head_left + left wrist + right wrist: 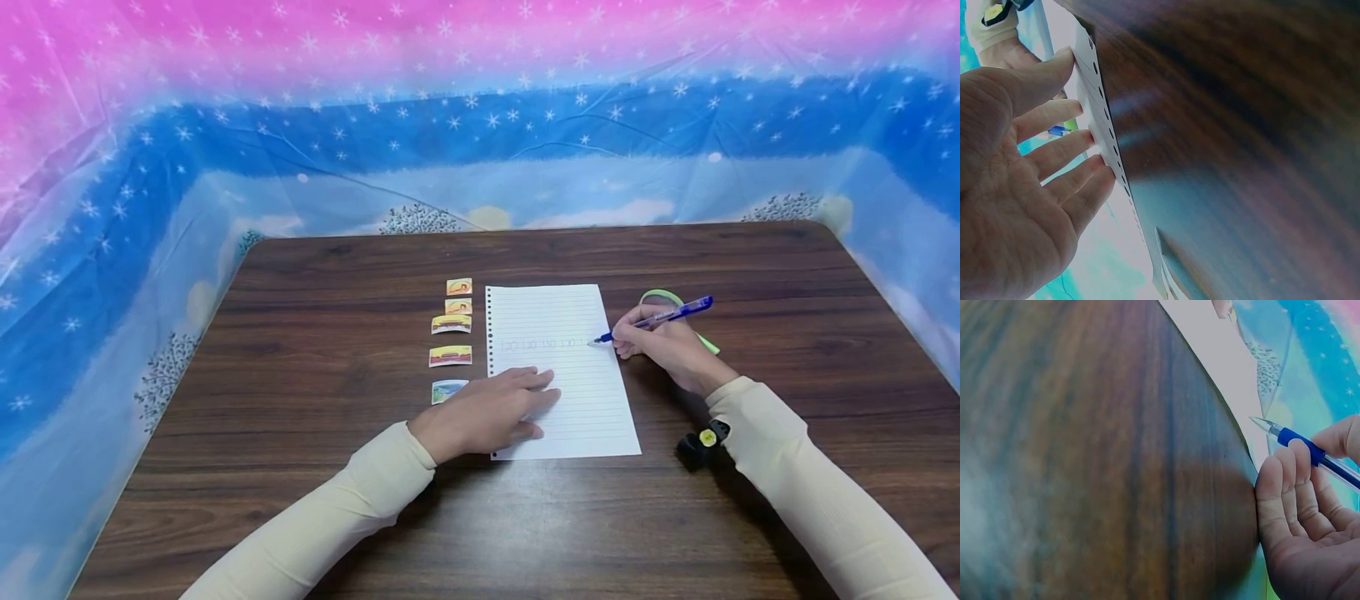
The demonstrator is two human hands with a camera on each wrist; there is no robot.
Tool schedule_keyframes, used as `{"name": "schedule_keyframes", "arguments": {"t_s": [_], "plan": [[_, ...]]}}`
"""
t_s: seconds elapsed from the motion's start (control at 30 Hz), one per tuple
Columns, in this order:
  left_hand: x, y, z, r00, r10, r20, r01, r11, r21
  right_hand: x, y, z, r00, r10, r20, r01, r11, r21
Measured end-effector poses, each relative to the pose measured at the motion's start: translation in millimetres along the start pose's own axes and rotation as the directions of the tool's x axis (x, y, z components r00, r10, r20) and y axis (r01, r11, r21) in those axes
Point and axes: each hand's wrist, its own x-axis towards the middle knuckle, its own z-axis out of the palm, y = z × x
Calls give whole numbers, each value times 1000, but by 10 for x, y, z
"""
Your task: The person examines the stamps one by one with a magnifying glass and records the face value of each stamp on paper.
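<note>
A lined sheet of loose-leaf paper (585, 417), with holes along its left edge, lies on the table. My left hand (491, 412) rests on its lower left part with fingers spread and extended. Between the thumb and fingers of my right hand (671, 346) is a blue ballpoint pen (690, 307), gripped at a slant. The pen's tip meets or hovers just over the sheet near its right edge, at the end of a row of faint handwriting (540, 344). In the right wrist view, the tip of the pen (1291, 437) shows uncapped, pointing toward the paper.
Several small printed picture cards (450, 356) stand in a column left of the paper, the lowest partly hidden by my left hand. A lime-green strip (662, 294) curves behind my right hand. The dark wooden table (337, 292) is backed by a snowflake-patterned cloth (465, 117).
</note>
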Motion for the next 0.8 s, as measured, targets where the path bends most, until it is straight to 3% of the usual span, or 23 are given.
{"name": "schedule_keyframes", "arguments": {"t_s": [0.8], "plan": [[10, -10, 22, 1000, -5, 0, 5, 1000, 2, 5, -7, 3, 996, 74, -44, -73, 997, 22]]}}
